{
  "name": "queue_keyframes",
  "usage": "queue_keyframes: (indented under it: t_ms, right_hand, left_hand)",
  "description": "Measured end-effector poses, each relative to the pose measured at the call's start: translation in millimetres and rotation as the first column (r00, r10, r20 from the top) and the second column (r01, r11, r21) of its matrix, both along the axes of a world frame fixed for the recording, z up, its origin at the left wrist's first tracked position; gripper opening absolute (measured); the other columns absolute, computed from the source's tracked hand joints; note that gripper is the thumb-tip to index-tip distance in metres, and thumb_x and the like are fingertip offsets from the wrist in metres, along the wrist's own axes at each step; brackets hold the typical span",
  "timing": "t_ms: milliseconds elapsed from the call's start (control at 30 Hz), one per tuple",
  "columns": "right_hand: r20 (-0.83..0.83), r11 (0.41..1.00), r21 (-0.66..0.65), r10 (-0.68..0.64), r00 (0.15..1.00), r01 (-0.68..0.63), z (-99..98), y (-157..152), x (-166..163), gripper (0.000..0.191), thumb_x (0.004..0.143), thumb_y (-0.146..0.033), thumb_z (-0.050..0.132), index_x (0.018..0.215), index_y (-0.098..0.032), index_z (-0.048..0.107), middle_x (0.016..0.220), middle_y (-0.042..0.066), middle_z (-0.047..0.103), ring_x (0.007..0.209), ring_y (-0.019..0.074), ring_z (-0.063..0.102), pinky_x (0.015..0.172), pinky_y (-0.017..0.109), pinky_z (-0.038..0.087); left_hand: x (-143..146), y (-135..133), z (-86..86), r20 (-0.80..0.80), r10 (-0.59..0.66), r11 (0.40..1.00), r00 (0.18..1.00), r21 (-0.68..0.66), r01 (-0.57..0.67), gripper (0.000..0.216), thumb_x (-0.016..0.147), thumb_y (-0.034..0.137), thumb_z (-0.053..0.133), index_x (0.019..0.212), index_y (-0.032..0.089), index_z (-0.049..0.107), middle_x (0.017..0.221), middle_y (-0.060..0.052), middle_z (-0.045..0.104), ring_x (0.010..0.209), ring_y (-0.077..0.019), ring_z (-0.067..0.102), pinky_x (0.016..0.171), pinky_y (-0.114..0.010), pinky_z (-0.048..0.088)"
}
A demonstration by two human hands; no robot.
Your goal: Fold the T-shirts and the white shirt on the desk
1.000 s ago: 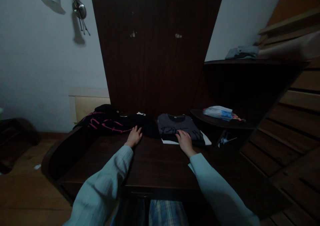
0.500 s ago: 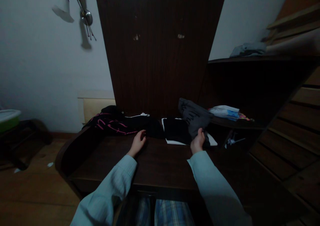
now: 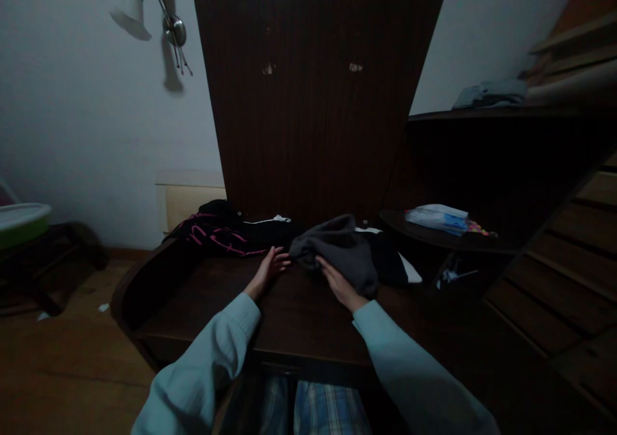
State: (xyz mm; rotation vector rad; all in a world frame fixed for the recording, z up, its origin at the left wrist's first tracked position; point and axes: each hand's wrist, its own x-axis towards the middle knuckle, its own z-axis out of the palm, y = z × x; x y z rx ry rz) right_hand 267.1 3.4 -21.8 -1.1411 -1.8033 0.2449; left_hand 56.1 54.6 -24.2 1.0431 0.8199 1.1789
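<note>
My right hand [image 3: 341, 286] is closed on the near edge of a dark grey garment [image 3: 344, 248], which lies bunched over the desk. The fingertips of that hand are partly sunk in the cloth. My left hand [image 3: 270, 271] is just left of the garment, fingers spread and holding nothing. Behind my left hand, a black garment with pink lettering [image 3: 216, 236] lies along the back of the desk. A black cloth with white beside it [image 3: 390, 261] shows from under the right side of the grey garment.
The dark wooden desk [image 3: 212, 313] has a raised curved left end and a tall back panel [image 3: 308, 120]. On the right, a low shelf carries a plastic packet [image 3: 436, 218]. A wall lamp [image 3: 132, 14] hangs upper left, and a green tub [image 3: 24, 224] stands on a stool.
My right hand has carried the grey garment leftward and laid it nearer my left hand. My left hand's fingers have spread. The view has shifted slightly.
</note>
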Motion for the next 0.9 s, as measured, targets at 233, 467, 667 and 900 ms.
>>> queue_keyframes:
  t_ms: [233, 467, 667, 900]
  right_hand:
    - [0.225, 0.994, -0.008, 0.109, 0.968, -0.110, -26.5, -5.8, -17.9, 0.035, 0.079, -0.039, 0.042, 0.107, -0.028, 0.058, 0.116, 0.003, 0.056, 0.115, 0.0235, 0.044, 0.099, 0.045, 0.031]
    - [-0.096, 0.952, 0.093, -0.282, 0.955, 0.290, -14.1, 4.3, 6.7, 0.038, 0.080, -0.036, 0.038, 0.107, -0.018, 0.056, 0.105, 0.013, 0.059, 0.106, 0.0257, 0.049, 0.092, 0.044, 0.037]
    - [-0.424, 0.857, 0.017, -0.460, 0.780, 0.515, 2.7, 10.4, 35.3, 0.050, 0.078, -0.036, 0.041, 0.123, -0.014, 0.038, 0.118, 0.016, 0.048, 0.104, 0.0226, 0.050, 0.088, 0.040, 0.039]
    - [0.201, 0.990, 0.079, -0.130, 0.971, 0.116, -6.7, 8.8, 16.3, 0.026, 0.075, -0.024, 0.048, 0.097, -0.028, 0.061, 0.134, 0.001, 0.037, 0.127, 0.0235, 0.025, 0.101, 0.044, 0.026]
  left_hand:
    - [-3.3, -2.7, 3.2, 0.044, 0.031, 0.999, 0.999, -0.033, -0.030, 0.046, 0.069, 0.045, 0.058, 0.105, 0.016, 0.056, 0.102, -0.009, 0.064, 0.090, -0.0219, 0.061, 0.079, -0.033, 0.047]
    - [-8.7, -0.9, 0.2, -0.061, 0.087, 0.996, 0.994, 0.035, -0.085, 0.039, 0.050, 0.010, 0.052, 0.088, 0.015, 0.056, 0.081, -0.001, 0.067, 0.071, -0.0172, 0.061, 0.066, -0.027, 0.047]
    - [-11.1, -2.0, -4.0, -0.111, 0.104, 0.991, 0.988, -0.070, -0.112, 0.030, 0.045, 0.011, 0.041, 0.072, 0.017, 0.053, 0.062, 0.002, 0.062, 0.065, -0.0185, 0.059, 0.060, -0.029, 0.046]
    - [-8.8, -10.2, 2.8, -0.084, -0.024, 0.998, 0.996, -0.065, 0.019, 0.028, 0.048, 0.018, 0.042, 0.073, 0.016, 0.053, 0.067, -0.001, 0.063, 0.071, -0.0220, 0.060, 0.064, -0.033, 0.047]
